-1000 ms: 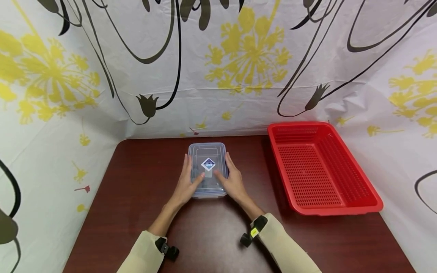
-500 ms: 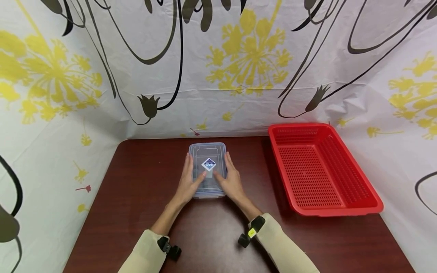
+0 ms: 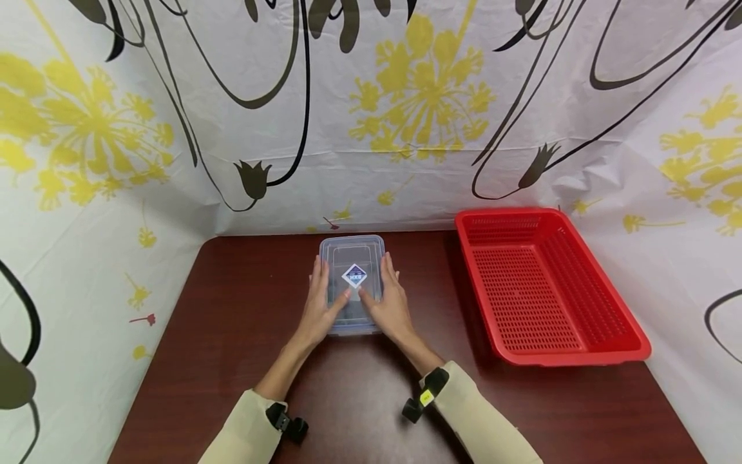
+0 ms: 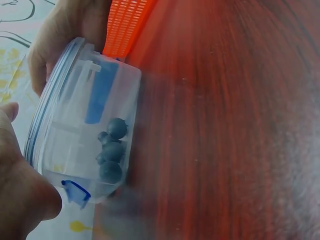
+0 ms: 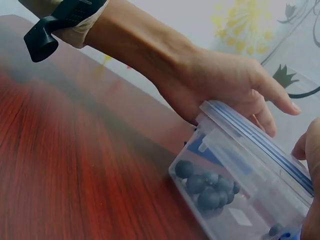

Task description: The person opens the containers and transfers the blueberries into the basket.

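A clear plastic food container [image 3: 355,251] with a lid and a diamond-shaped sticker sits between both hands. My left hand [image 3: 315,312] holds its left side, fingers along the wall and thumb over the lid. On the opposite side my right hand [image 3: 393,309] grips it the same way. Several dark round balls [image 4: 112,150] lie inside, clustered low against a wall; the right wrist view shows the balls [image 5: 202,187] too. Whether the container's underside fully touches the table cannot be told.
A red perforated basket [image 3: 580,358] stands on the right of the dark wooden table [image 3: 243,290]. Patterned white sheeting [image 3: 324,129] rises behind the table and along both sides.
The container's far end now appears slightly higher in the head view, with both hands' fingers shifted a little forward along its sides. The basket has stayed put.
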A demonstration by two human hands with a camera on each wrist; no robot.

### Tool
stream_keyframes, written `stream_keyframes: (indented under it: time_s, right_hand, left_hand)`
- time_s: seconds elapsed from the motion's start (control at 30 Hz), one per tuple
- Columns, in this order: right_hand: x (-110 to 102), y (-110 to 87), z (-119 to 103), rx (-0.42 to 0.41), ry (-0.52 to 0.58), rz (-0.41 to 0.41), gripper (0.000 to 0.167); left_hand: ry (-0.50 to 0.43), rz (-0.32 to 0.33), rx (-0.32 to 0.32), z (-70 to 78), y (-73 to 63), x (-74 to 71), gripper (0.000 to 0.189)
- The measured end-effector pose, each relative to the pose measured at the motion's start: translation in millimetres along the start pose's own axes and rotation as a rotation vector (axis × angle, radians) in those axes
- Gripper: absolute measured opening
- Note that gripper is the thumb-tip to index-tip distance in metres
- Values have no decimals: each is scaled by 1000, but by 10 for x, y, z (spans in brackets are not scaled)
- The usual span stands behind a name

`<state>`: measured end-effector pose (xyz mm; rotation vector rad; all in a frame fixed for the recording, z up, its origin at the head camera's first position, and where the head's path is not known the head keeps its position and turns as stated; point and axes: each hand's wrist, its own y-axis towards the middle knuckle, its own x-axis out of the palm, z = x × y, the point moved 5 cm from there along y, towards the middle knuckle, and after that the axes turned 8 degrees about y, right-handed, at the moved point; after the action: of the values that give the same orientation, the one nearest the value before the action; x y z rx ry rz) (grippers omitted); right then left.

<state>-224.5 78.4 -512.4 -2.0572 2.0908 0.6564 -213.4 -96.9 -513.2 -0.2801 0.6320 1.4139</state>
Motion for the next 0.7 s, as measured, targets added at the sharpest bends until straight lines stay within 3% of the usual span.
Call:
stream_keyframes:
  time_s: [0.33, 0.7]
  right_hand:
    - [-40, 53, -233, -43, 40, -9, 95]
    - [204, 103, -575, -76, 90, -75, 94]
  left_hand:
    - [13, 8, 12, 143, 27, -206, 90]
    - [21, 48, 29, 41, -16, -629, 84]
